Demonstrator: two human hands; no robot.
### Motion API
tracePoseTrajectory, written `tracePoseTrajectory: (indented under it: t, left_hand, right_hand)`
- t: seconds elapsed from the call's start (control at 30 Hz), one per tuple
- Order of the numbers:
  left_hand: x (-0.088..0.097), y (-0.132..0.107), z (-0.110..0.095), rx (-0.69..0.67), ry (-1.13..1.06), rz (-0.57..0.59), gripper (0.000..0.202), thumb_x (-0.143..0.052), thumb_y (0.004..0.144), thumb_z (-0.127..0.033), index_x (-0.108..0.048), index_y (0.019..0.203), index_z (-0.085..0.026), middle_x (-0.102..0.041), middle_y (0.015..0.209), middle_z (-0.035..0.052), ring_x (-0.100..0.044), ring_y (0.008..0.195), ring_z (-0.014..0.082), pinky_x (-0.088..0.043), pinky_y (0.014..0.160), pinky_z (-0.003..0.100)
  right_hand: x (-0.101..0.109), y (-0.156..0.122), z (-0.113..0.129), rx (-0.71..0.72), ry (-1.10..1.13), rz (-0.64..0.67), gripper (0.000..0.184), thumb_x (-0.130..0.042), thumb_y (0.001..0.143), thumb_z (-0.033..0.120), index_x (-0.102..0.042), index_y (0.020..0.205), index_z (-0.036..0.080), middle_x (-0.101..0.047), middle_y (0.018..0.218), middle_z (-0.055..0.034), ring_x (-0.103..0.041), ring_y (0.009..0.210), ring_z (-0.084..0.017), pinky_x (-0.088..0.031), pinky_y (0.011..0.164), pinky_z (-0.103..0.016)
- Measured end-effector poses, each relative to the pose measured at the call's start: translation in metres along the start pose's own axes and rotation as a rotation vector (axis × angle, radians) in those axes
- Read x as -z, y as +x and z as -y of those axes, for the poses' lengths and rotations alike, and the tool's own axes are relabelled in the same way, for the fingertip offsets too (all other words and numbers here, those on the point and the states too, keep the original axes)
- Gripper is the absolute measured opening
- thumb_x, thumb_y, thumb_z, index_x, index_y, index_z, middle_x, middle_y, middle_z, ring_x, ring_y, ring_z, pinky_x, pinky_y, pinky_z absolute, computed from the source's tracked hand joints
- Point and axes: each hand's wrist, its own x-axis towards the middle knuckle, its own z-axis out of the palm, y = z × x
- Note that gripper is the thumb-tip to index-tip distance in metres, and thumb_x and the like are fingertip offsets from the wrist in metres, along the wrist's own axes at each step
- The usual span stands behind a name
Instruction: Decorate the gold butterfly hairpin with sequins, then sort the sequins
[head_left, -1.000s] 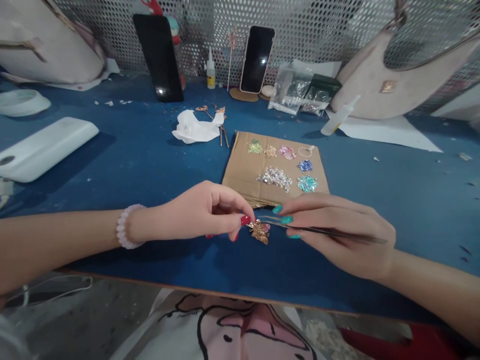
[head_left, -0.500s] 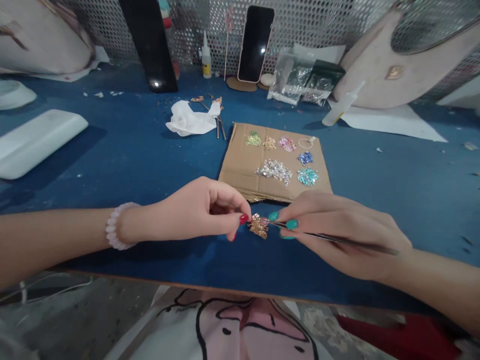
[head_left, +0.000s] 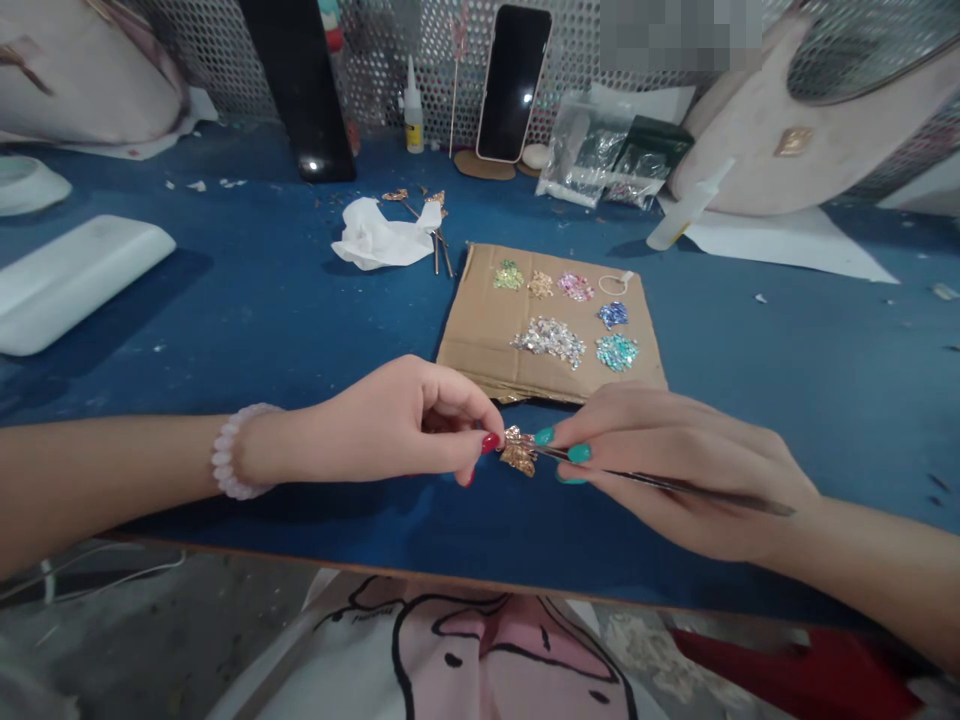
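Between thumb and fingers, my left hand (head_left: 409, 420) pinches the edge of a small gold butterfly-shaped ornament (head_left: 519, 458), held above the blue table. My right hand (head_left: 675, 460) is closed around slim metal tweezers (head_left: 652, 482); their tips reach the ornament's upper part. Whether a stone sits between the tips is too small to tell. Just beyond both hands lies a cardboard sheet (head_left: 480, 320) bearing small piles of gems: silver (head_left: 551, 341), teal (head_left: 617, 352), blue (head_left: 613, 315), pink (head_left: 576, 287), peach (head_left: 541, 284) and green (head_left: 508, 275).
Crumpled white tissue (head_left: 386, 235) lies beside gold hairpins (head_left: 441, 240). Glue bottles (head_left: 413, 115), a propped phone (head_left: 514, 85) and plastic bags (head_left: 581, 150) stand at the back. Pale handbags (head_left: 780, 150) flank the table, and a white case (head_left: 82, 280) rests at left.
The tweezers and my right hand have shifted slightly left, bringing the tips further over the gold ornament. My left hand keeps its pinch almost unmoved.
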Motion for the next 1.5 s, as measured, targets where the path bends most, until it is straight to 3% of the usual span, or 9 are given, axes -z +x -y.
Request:
tracePoseTrajectory:
  t: [0.3, 0.63, 1.13, 1.33, 1.5]
  left_hand:
    - [-0.0013, -0.0004, -0.0004, 0.006, 0.001, 0.03, 0.011, -0.057, 0.077, -0.018, -0.064, 0.085, -0.015, -0.062, 0.058, -0.0026, -0.056, 0.051, 0.0071, -0.042, 0.049, 0.013]
    - [-0.0015, 0.0003, 0.0001, -0.006, 0.005, 0.055, 0.013, -0.056, 0.077, -0.019, -0.064, 0.086, -0.014, -0.061, 0.057, -0.0014, -0.055, 0.051, 0.0071, -0.043, 0.049, 0.013]
    - [-0.0009, 0.0001, 0.0008, -0.023, -0.017, 0.088, 0.009, -0.055, 0.077, -0.015, -0.061, 0.084, -0.015, -0.06, 0.057, -0.0041, -0.054, 0.051, 0.0059, -0.042, 0.051, 0.012]
    - [-0.0006, 0.0007, 0.0002, -0.024, 0.012, 0.105, 0.008, -0.055, 0.078, -0.016, -0.06, 0.084, -0.015, -0.06, 0.057, -0.0037, -0.054, 0.051, 0.0061, -0.042, 0.051, 0.012]
    - [0.0004, 0.0011, -0.0014, -0.007, 0.056, 0.122, 0.009, -0.054, 0.079, -0.017, -0.06, 0.084, -0.014, -0.06, 0.057, -0.0037, -0.054, 0.052, 0.0065, -0.042, 0.051, 0.012]
  right_hand:
    - [0.0001, -0.0007, 0.0013, -0.005, -0.022, 0.016, 0.017, -0.053, 0.083, 0.01, -0.057, 0.093, 0.024, -0.071, 0.085, -0.0047, -0.068, 0.078, -0.016, -0.058, 0.07, -0.031]
    - [0.0004, 0.0023, -0.0021, 0.106, -0.032, 0.047, 0.015, -0.05, 0.085, 0.009, -0.06, 0.088, 0.02, -0.071, 0.081, -0.0069, -0.068, 0.078, -0.015, -0.058, 0.068, -0.027]
    - [-0.0011, 0.0007, -0.0019, 0.072, 0.01, 0.036, 0.015, -0.053, 0.084, 0.008, -0.059, 0.09, 0.02, -0.07, 0.082, -0.0059, -0.067, 0.08, -0.014, -0.058, 0.071, -0.027]
    - [0.0009, 0.002, -0.0026, 0.12, 0.003, 0.06, 0.013, -0.054, 0.082, 0.005, -0.059, 0.09, 0.014, -0.071, 0.08, -0.0117, -0.067, 0.08, -0.015, -0.057, 0.073, -0.027]
    - [0.0002, 0.0019, -0.0027, 0.125, -0.008, 0.087, 0.01, -0.047, 0.089, 0.012, -0.057, 0.089, 0.015, -0.071, 0.082, -0.0105, -0.066, 0.081, -0.014, -0.057, 0.071, -0.027]
